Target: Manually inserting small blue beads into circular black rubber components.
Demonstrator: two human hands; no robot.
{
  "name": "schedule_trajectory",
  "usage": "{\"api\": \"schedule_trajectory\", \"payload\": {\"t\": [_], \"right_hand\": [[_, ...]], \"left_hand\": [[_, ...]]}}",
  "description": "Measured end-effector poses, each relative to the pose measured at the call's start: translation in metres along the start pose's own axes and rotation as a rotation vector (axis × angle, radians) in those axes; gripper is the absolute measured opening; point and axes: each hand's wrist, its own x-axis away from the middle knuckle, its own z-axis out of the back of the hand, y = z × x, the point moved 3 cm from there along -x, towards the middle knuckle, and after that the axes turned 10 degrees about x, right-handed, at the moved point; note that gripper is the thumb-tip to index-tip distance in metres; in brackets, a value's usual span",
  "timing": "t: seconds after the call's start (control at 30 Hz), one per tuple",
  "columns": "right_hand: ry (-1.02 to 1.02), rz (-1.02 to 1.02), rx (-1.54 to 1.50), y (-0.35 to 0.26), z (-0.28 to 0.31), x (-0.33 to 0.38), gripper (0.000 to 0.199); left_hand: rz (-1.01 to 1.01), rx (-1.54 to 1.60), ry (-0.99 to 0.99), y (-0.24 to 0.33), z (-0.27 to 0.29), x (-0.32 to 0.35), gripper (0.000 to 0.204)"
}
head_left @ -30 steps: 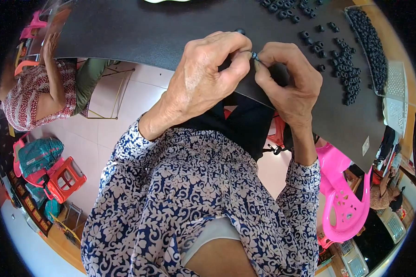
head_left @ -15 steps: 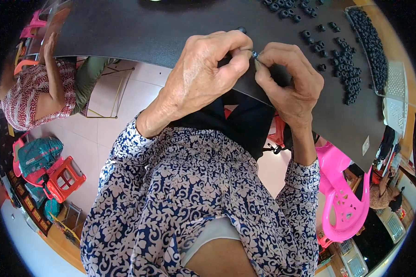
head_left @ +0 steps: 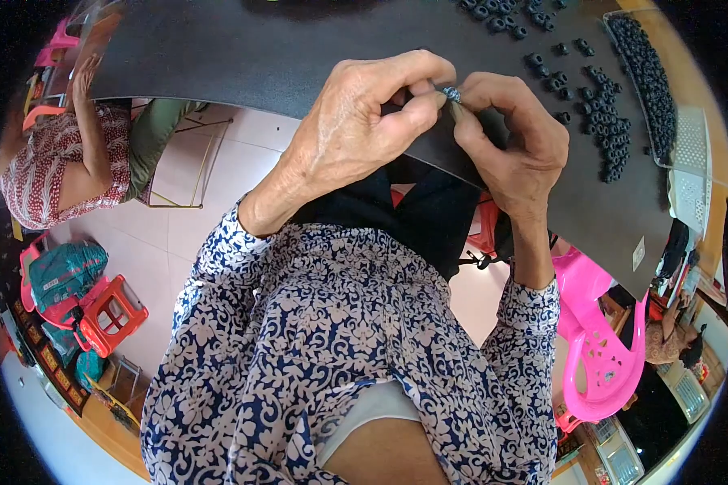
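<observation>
Over the table's near edge, my left hand [head_left: 364, 113] and my right hand [head_left: 516, 141] meet fingertip to fingertip. Between them is a small, shiny blue-grey piece [head_left: 451, 94], pinched by thumb and forefinger on both sides. Its exact kind is too small to make out, and the fingers cover part of it. To the right of my right hand lie many small black ring-shaped pieces [head_left: 607, 121], loose on the dark table [head_left: 218, 56].
A clear tray [head_left: 651, 89] full of the same black pieces stands at the table's right. Beside it is a white perforated basket [head_left: 692, 158]. A pink plastic chair [head_left: 603, 356] is at lower right. Another person [head_left: 65, 170] sits at the left, near a red stool [head_left: 115, 315].
Both hands have shifted slightly, and more of the shiny piece shows between the fingertips. A black piece seen just beyond my left fingers is no longer visible.
</observation>
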Motion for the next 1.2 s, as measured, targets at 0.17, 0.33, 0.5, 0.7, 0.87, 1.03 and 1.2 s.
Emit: {"api": "schedule_trajectory", "payload": {"t": [0.17,0.33,0.5,0.7,0.87,1.03,1.2], "right_hand": [[-0.009,-0.100,-0.056,0.005,-0.002,0.002,0.018],[-0.020,-0.124,-0.063,-0.001,-0.002,0.001,0.019],[-0.067,-0.104,-0.026,-0.002,-0.002,-0.001,0.020],[-0.093,-0.225,-0.098,0.002,-0.004,0.005,0.023],[-0.002,-0.297,-0.258,0.005,-0.004,0.005,0.019],[-0.011,-0.332,-0.241,0.006,-0.003,0.006,0.018],[0.001,-0.335,-0.246,0.007,-0.004,0.006,0.017]], "left_hand": [[0.006,0.020,0.007,-0.002,0.001,0.000,0.020],[-0.007,0.039,0.007,-0.004,0.002,0.000,0.020],[-0.061,-0.010,0.039,-0.005,-0.002,0.000,0.018],[-0.006,0.031,0.022,-0.004,-0.003,-0.001,0.021],[-0.103,0.024,0.049,-0.006,-0.006,0.000,0.024],[-0.104,0.010,0.082,-0.003,-0.009,-0.002,0.025],[-0.142,0.042,0.124,-0.004,-0.010,-0.004,0.013]]}}
